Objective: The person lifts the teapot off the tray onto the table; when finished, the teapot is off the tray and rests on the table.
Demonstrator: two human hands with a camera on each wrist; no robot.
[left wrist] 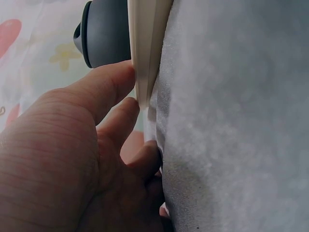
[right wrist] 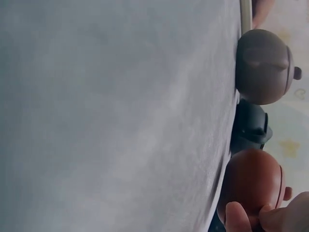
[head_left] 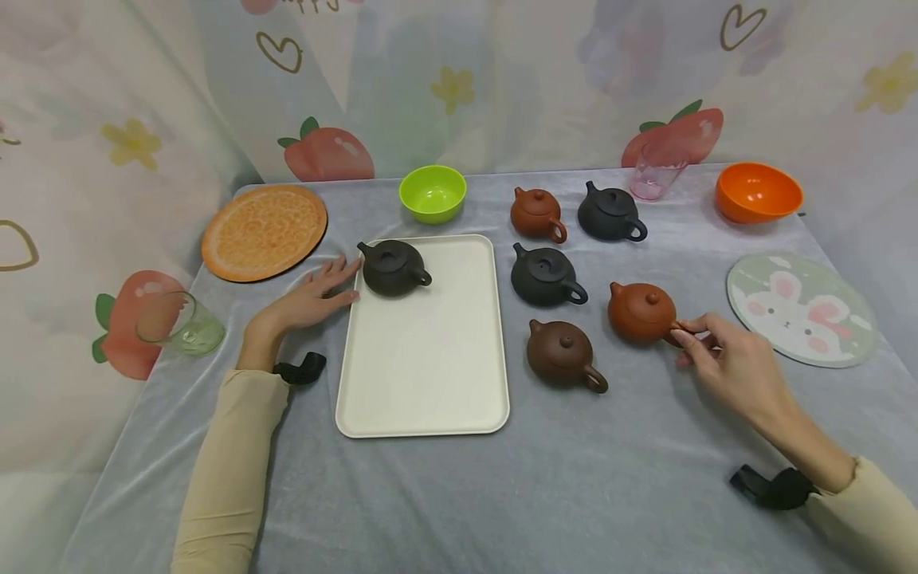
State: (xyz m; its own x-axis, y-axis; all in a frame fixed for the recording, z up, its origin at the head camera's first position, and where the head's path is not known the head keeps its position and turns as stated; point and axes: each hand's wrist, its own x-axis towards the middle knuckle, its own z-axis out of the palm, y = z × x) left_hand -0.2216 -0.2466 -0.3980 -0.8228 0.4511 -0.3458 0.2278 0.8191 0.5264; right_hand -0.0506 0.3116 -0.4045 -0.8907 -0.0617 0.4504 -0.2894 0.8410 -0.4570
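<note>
My right hand point(head_left: 742, 371) pinches the handle of a reddish-brown teapot point(head_left: 641, 312) between thumb and fingers. In the right wrist view the fingertips meet at the handle side of that teapot point(right wrist: 253, 179). My left hand point(head_left: 308, 299) touches the left edge of a cream tray point(head_left: 423, 359) with outstretched fingertips, as the left wrist view shows at the tray rim point(left wrist: 145, 53). A black teapot point(head_left: 393, 268) stands on the upper left of the tray, close to those fingers. Right of the tray are a dark brown teapot point(head_left: 559, 353) and a second black teapot point(head_left: 547, 276).
Farther back stand another reddish teapot point(head_left: 536, 214), a third black teapot point(head_left: 610, 212), a green bowl point(head_left: 433, 194), a pink glass point(head_left: 654, 177) and an orange bowl point(head_left: 759, 193). A round orange mat point(head_left: 265, 231) and a greenish glass point(head_left: 197, 327) lie left, a rabbit mat point(head_left: 799, 311) right.
</note>
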